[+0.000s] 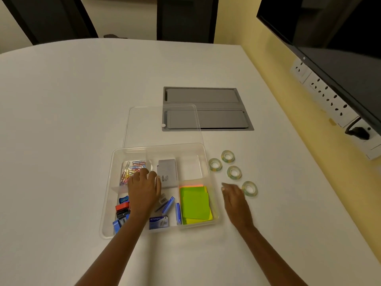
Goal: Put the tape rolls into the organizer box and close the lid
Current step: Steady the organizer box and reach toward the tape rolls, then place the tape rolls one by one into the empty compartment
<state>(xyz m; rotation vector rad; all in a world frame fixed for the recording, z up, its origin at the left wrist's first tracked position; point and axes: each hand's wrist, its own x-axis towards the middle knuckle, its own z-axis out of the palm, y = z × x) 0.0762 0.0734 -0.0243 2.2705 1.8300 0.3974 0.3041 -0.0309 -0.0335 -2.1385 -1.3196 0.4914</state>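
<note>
A clear organizer box (212, 195) lies open on the white table, its clear lid (144, 129) folded back behind it. Several small tape rolls sit on the table to the right of the box: one at the far end (227, 156), one next to the box wall (215, 164), one in the middle (234, 172) and the nearest (249, 188). My left hand (143, 189) hovers over the box's left-middle part, fingers apart, holding nothing. My right hand (234, 195) is above the table just left of the nearest roll, fingers apart, empty. The box's far-right compartment (190, 168) holds nothing.
The box holds coloured paper clips (132, 168), a grey case (167, 175), green sticky notes (194, 203), staple packs (158, 222) and sharpeners (122, 209). A grey cable hatch (208, 109) is set in the table behind the lid. A wall with sockets (327, 98) and a screen lies right.
</note>
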